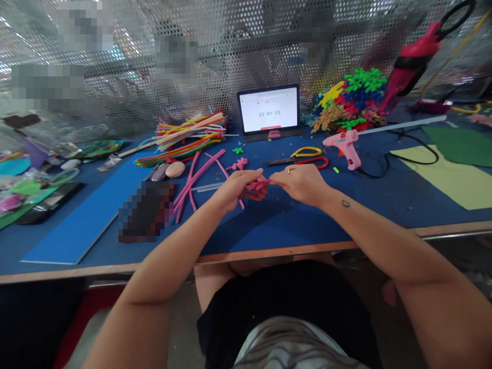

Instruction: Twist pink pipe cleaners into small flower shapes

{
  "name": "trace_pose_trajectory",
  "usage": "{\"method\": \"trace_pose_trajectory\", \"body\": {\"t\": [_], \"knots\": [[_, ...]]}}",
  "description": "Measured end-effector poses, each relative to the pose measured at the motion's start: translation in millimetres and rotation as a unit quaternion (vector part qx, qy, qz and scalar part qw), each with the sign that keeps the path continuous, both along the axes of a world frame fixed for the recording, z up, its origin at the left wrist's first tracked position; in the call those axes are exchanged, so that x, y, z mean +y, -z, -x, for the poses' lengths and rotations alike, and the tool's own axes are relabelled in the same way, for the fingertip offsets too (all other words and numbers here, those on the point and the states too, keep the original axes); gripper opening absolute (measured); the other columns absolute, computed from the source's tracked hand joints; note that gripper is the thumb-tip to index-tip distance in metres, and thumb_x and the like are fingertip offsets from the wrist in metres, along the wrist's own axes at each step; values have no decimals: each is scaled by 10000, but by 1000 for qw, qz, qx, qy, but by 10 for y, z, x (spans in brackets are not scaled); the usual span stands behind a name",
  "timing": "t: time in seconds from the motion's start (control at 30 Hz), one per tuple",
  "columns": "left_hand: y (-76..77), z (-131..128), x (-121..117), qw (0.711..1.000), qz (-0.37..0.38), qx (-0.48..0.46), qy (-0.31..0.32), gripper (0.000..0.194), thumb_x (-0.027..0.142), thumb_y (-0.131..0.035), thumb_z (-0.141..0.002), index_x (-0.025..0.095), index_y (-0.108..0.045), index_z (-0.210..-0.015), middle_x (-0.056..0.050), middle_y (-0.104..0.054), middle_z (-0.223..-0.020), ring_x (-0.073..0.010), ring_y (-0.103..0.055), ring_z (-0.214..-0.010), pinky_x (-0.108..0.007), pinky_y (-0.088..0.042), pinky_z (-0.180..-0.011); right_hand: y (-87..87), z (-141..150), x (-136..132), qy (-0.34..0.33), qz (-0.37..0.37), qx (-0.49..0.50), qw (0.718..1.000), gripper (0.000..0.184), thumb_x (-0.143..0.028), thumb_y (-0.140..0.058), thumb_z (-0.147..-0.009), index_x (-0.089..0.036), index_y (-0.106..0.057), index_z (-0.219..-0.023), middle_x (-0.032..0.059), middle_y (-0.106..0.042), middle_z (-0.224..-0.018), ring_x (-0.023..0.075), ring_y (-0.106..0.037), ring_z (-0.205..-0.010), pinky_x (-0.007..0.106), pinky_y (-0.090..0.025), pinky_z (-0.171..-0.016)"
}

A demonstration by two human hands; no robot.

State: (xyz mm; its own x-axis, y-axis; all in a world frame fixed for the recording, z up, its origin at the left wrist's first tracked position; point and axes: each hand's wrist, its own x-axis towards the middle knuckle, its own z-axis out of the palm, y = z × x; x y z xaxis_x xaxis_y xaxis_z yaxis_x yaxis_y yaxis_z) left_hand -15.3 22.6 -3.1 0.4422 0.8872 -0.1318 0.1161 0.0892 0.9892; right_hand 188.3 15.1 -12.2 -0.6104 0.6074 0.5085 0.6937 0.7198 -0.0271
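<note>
Over the middle of the blue table, my left hand (240, 188) is closed around a bent pink pipe cleaner (258, 183). The fingers of my right hand (302, 182) pinch its right end, and a ring shows on one finger. Part of the pink shape is hidden by my fingers. Just beyond it lies a small finished pink pipe-cleaner shape (240, 163). Loose pink pipe cleaners (196, 179) cross each other left of my left hand. Scissors (303, 155) with yellow and red handles rest behind my right hand.
A tablet (269, 110) showing a timer leans at the back. Right of it are piled colourful pipe-cleaner shapes (349, 100) and a pink glue gun (347, 146) with a black cord. Bundled pipe cleaners (188, 133), a blue board (96, 210) and a blurred dark object (146, 211) lie left.
</note>
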Motion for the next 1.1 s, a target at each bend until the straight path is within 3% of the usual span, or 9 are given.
{"method": "trace_pose_trajectory", "body": {"t": [0.13, 0.27, 0.33, 0.43, 0.5, 0.57, 0.7, 0.8, 1.1], "knots": [[6, 18, 2, 999, 20, -25, 40, 277, 407, -739, -687, 149, -649, -734, -9, -644, -614, -86, -597, -537, -203, -510, -542, -30, -4, -9, 0, -21, -1, 1000, 377, -303, -359, -964, -205, -718, -906, 47, -656, -658, 146, -516, -614, 283, -204, -544], [-13, -1, -50, 993, -117, -1, 28, 235, 378, -706, -724, 154, -642, -752, -7, -645, -616, -90, -598, -564, -213, -501, -579, -33, 21, -19, -23, 108, 86, 990, 402, -391, -380, -963, -170, -691, -836, 25, -614, -590, 127, -518, -579, 253, -247, -542], [-21, -5, -74, 970, -234, 60, 10, 205, 357, -649, -776, 152, -651, -768, -16, -654, -640, -95, -592, -574, -214, -480, -572, -27, 41, -14, -61, 234, 164, 956, 416, -413, -387, -961, -153, -663, -791, -15, -536, -481, 98, -475, -484, 236, -284, -538], [-19, 2, -97, 890, -425, 165, -13, 162, 277, -577, -827, 151, -668, -778, -25, -666, -685, -97, -572, -590, -220, -443, -572, -14, 62, 9, -112, 418, 254, 865, 435, -454, -414, -946, -146, -621, -719, -72, -416, -359, 61, -358, -351, 222, -290, -496], [-9, 8, -100, 848, -493, 196, -18, 150, 236, -562, -833, 153, -671, -773, -25, -667, -697, -99, -571, -600, -227, -440, -588, -6, 68, 30, -127, 493, 277, 815, 436, -482, -453, -923, -146, -602, -688, -81, -410, -341, 50, -324, -323, 218, -269, -466], [3, 7, -89, 862, -473, 179, -23, 122, 243, -589, -822, 150, -655, -779, -17, -655, -684, -96, -578, -586, -222, -446, -575, -4, 68, 48, -132, 529, 286, 788, 417, -476, -481, -910, -146, -594, -682, -74, -441, -354, 46, -345, -327, 214, -252, -450], [8, -5, -36, 952, -298, 20, -67, 260, 317, -717, -731, 162, -590, -898, 25, -616, -658, -96, -615, -564, -212, -502, -560, -14, 63, 68, -142, 544, 295, 773, 371, -408, -467, -916, -143, -607, -696, -49, -492, -389, 52, -407, -364, 212, -244, -445], [2, -12, -4, 969, -220, -70, -92, 389, 306, -788, -653, 171, -565, -942, 44, -610, -648, -97, -630, -581, -230, -548, -615, -19, 56, 70, -152, 553, 270, 774, 367, -387, -455, -915, -139, -623, -702, -35, -515, -409, 60, -424, -380, 215, -269, -452], [14, -53, -58, 982, -166, -85, -40, 373, 304, -823, -623, 147, -596, -874, 14, -635, -741, -86, -619, -669, -217, -541, -665, 8, 56, 26, -138, 363, 265, 882, 372, -420, -481, -926, -142, -600, -709, -28, -551, -533, 69, -502, -489, 203, -363, -540]]}}
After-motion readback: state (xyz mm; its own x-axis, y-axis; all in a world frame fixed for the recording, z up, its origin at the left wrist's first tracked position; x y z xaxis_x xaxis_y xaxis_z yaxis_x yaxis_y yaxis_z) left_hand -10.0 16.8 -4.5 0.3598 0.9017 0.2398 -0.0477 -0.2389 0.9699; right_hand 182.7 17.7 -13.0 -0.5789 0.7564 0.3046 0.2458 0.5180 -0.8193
